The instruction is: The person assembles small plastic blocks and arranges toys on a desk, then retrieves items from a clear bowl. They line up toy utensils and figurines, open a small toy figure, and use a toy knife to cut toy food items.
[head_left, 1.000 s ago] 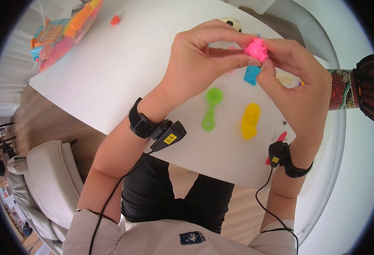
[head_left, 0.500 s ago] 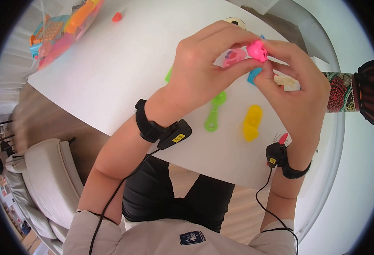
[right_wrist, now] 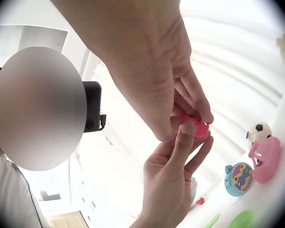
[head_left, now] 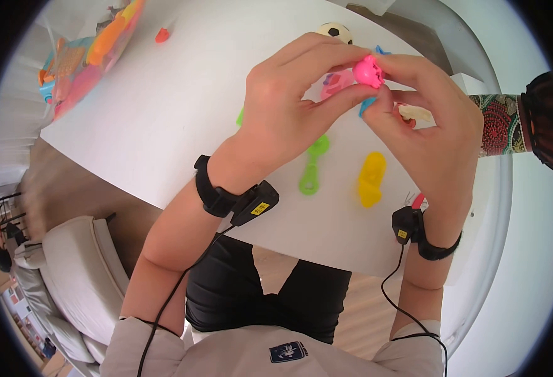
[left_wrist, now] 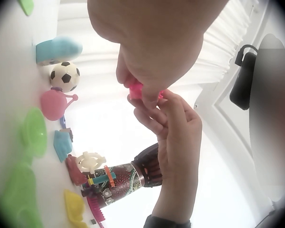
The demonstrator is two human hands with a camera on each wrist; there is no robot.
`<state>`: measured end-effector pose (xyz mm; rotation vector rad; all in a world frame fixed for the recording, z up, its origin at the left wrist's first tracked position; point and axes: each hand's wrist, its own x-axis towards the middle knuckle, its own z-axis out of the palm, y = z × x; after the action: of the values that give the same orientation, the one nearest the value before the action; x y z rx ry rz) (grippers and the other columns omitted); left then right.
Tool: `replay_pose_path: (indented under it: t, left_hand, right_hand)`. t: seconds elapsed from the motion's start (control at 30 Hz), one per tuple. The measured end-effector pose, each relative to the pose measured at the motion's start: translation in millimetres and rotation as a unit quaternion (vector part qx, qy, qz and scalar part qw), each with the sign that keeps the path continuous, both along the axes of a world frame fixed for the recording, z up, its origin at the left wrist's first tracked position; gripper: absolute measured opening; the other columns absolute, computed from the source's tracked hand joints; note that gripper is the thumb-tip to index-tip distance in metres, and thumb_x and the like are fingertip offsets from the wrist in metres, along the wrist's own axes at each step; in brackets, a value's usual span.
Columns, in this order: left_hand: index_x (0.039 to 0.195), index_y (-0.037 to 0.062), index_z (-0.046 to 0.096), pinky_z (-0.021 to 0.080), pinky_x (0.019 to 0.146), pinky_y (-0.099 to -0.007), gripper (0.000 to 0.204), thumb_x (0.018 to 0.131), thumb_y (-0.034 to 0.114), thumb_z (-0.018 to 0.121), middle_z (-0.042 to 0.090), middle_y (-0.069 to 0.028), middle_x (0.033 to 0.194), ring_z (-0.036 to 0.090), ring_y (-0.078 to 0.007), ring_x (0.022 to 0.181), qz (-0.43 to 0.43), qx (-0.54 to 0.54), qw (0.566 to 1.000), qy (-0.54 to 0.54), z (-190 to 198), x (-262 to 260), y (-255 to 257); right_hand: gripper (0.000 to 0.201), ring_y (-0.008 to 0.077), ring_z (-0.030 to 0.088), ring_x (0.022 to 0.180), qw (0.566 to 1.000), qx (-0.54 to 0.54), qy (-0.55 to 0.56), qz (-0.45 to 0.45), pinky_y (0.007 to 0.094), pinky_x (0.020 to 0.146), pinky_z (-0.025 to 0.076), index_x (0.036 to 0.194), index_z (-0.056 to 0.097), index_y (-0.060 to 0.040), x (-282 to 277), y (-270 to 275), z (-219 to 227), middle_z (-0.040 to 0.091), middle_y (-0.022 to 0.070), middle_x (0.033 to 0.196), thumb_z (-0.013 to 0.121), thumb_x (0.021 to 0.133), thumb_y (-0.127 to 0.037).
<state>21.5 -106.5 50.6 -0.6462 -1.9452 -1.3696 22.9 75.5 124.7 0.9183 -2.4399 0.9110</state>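
Fingers of left hand and right hand pinch a pink toy; wrist-strap labels unreadable.

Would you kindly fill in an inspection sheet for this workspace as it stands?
Surface: white table, toys scattered on it.
Job's things: small pink toy, held above the table.
Clutter: green spoon, yellow shoe-shaped piece, toy football, pink watering can, bag of colourful toys.
Hands: left hand and right hand both pinch the pink toy.
Cables: black cables run from the wrist cameras.
Surroundings: pale sofa, wooden floor, patterned drum.
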Motion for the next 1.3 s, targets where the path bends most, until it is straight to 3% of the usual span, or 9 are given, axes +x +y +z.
replay_pose_path:
  t: [0.27, 0.53, 0.87, 1.13, 1.3]
  left_hand:
    - [0.119, -0.0014, 0.074, 0.063, 0.094, -0.0339, 0.039, 0.081, -0.007, 0.083, 0.074, -0.0116, 0.113, 0.075, -0.022, 0.1, -0.01, 0.019, 0.999, -0.026, -3, -2, 0]
    - [0.117, -0.0019, 0.075, 0.062, 0.092, -0.0315, 0.038, 0.081, -0.007, 0.083, 0.078, -0.01, 0.108, 0.077, -0.0208, 0.099, -0.008, 0.011, 0.999, -0.038, -3, 4, 0]
    - [0.115, -0.0027, 0.075, 0.062, 0.093, -0.0327, 0.036, 0.081, -0.008, 0.083, 0.078, -0.0103, 0.108, 0.077, -0.0211, 0.099, -0.016, 0.023, 0.999, -0.044, -2, 3, 1]
    - [0.118, -0.0019, 0.073, 0.062, 0.096, -0.0358, 0.036, 0.083, -0.008, 0.081, 0.075, -0.0107, 0.114, 0.074, -0.0215, 0.104, -0.027, 0.037, 0.998, -0.032, 1, 1, -2]
    - [0.119, -0.0017, 0.072, 0.062, 0.098, -0.0367, 0.036, 0.084, -0.008, 0.08, 0.075, -0.0105, 0.115, 0.074, -0.0211, 0.105, -0.025, 0.038, 0.998, -0.038, 1, 2, -2]
  right_hand:
    - [0.031, 0.0162, 0.076, 0.091, 1.0, -0.002, -0.026, 0.009, 0.0282, 0.081, 0.062, 0.113, 0.072, -0.0029, -4, 3, -1, 0.076, 0.0048, 0.103, 0.073, 0.083, 0.004]
    - [0.032, 0.018, 0.078, 0.093, 0.995, 0.087, 0.054, 0.006, 0.0243, 0.066, 0.055, 0.107, 0.069, -0.0042, -6, 8, -3, 0.075, 0.0044, 0.101, 0.073, 0.076, 0.006]
    - [0.032, 0.0136, 0.073, 0.082, 0.999, 0.015, 0.04, 0.003, 0.0236, 0.064, 0.056, 0.107, 0.07, -0.0038, -4, 2, -7, 0.075, 0.0043, 0.101, 0.073, 0.077, 0.006]
    - [0.029, 0.012, 0.074, 0.091, 0.995, -0.068, -0.069, 0.009, 0.0266, 0.081, 0.061, 0.11, 0.072, -0.0012, -1, -2, -2, 0.076, 0.0038, 0.103, 0.071, 0.081, 0.005]
    - [0.028, 0.0121, 0.074, 0.091, 0.997, -0.064, -0.035, 0.006, 0.0276, 0.083, 0.062, 0.109, 0.072, -0.0007, -3, -5, -8, 0.076, 0.0049, 0.103, 0.071, 0.082, 0.005]
